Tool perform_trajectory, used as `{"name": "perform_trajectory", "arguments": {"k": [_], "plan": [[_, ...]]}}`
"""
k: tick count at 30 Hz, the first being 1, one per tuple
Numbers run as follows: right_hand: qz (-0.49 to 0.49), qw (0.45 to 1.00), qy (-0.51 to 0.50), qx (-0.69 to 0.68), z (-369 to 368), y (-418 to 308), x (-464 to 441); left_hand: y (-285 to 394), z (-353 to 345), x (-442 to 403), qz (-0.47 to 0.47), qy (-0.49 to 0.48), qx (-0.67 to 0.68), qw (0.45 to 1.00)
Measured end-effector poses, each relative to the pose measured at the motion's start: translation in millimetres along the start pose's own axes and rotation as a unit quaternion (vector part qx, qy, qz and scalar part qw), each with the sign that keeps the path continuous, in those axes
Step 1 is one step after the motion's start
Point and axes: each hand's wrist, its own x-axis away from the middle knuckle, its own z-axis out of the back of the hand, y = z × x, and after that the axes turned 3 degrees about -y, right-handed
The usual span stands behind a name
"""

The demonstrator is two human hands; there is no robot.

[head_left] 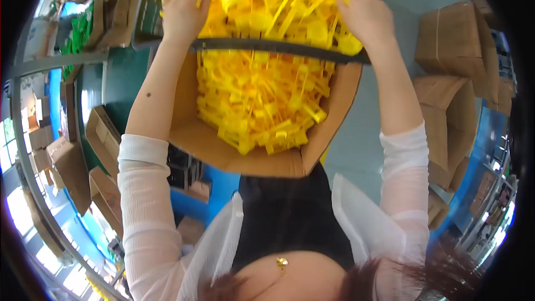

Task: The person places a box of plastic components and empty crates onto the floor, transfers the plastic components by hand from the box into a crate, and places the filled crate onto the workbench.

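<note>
A heap of thin yellow plastic pieces fills a dark crate at the top of the head view. My left hand rests on the left side of this heap, fingers apart and slightly bent, with yellow showing between them. At the heap's right edge, my right hand has its thumb and fingers apart against the pieces; some fingertips are hard to see. Below the crate's near rim, an open cardboard box holds more of the same yellow pieces, close to my body.
Cardboard boxes are stacked on the right, with an open carton below them. Open cartons and a grey metal frame stand on the left. Green pieces lie at the upper left. Blue flooring shows underneath.
</note>
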Motion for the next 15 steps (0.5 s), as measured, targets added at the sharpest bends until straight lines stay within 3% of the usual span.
{"name": "perform_trajectory", "arguments": {"k": [2,4,6,8,9,10,11,13,15], "plan": [[-0.015,0.989,-0.066,-0.131,5.8,-19.6,52.6,25.9,19.4,33.1,0.057,0.146,0.127,0.979],[0.001,0.946,-0.221,-0.235,-48.4,-29.4,89.0,53.2,17.7,97.9,0.153,0.061,0.252,0.954],[0.034,0.945,-0.292,-0.141,-132.2,-31.8,100.9,73.5,-15.9,175.3,0.281,-0.098,0.296,0.908],[-0.094,0.958,-0.256,-0.089,-245.1,-9.5,82.5,64.2,-64.9,237.2,0.431,-0.138,0.274,0.849],[-0.062,0.995,-0.080,-0.023,-275.6,1.3,73.3,47.2,-99.2,269.7,0.474,-0.145,0.174,0.851],[-0.029,0.994,0.101,0.041,-298.7,12.8,59.4,21.2,-137.7,299.9,0.510,-0.150,0.073,0.844],[-0.027,0.988,0.139,0.062,-313.4,24.8,41.3,-5.6,-167.6,319.9,0.540,-0.156,-0.028,0.826],[-0.043,0.993,0.087,0.072,-325.6,43.3,3.7,-57.6,-209.9,339.4,0.598,-0.224,0.170,0.751],[-0.060,0.995,0.015,0.073,-337.5,51.7,-18.1,-56.4,-217.7,323.1,0.612,-0.245,0.318,0.682]]}}
